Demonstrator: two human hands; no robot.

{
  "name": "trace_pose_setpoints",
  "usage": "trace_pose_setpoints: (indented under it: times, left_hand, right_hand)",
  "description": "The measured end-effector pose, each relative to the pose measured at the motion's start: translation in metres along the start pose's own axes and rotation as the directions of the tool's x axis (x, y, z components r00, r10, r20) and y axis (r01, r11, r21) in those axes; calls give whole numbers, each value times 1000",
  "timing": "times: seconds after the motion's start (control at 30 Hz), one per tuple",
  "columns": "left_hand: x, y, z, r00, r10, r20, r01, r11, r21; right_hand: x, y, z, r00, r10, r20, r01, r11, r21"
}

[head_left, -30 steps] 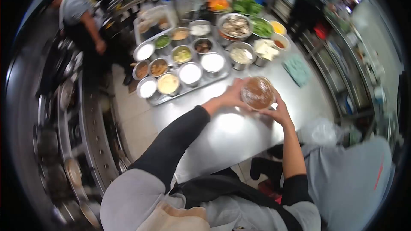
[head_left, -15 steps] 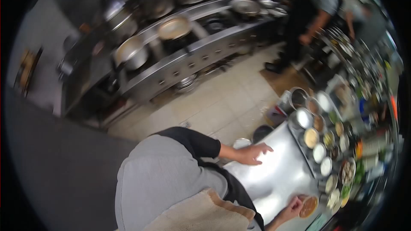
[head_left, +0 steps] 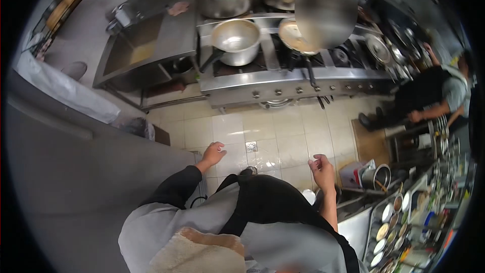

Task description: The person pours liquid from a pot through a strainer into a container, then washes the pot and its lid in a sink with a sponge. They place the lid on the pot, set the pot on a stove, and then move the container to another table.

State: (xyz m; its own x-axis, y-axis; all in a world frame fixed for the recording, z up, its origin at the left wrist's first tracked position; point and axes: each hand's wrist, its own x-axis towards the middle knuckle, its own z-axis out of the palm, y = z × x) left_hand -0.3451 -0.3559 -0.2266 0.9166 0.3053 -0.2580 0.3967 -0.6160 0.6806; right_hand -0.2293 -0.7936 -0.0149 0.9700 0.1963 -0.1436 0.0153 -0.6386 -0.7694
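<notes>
My left hand hangs over the tiled floor beside the grey panel on the left, fingers loosely bent and nothing seen in them. Past the dark apron, my right hand is raised over the floor, thumb and fingers apart, holding nothing visible. Ahead is the steel stove. On it sit a deep steel pot with a dark handle and a pan with pale residue, its handle pointing toward me. A grey blur hides part of that pan.
At lower right, the steel counter holds containers of sauces and toppings, including a white one. A metal pail stands beyond it. A co-worker is at far right. Left of the stove is a steel sink unit.
My view and body have turned left, from the steel counter toward the stove. My right hand has left the cup of orange-red sauce; my left hand has come away from above the counter.
</notes>
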Motion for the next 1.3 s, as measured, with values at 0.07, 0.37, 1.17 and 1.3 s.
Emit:
trace_pose_setpoints:
  times: [0.07,0.37,1.17,1.3]
  left_hand:
    - [13,-22,-21,980,-166,-112,159,985,-74]
    - [125,48,-127,848,-287,-446,63,890,-452]
    - [403,64,-305,916,96,390,18,960,-279]
    - [412,67,-314,847,-8,532,227,910,-347]
  right_hand:
    - [48,-1,19,996,-77,37,75,996,40]
    - [258,-16,99,962,-71,263,-28,935,353]
    - [389,-128,239,961,72,267,-77,997,6]
    - [382,-143,244,982,190,-16,-188,978,88]
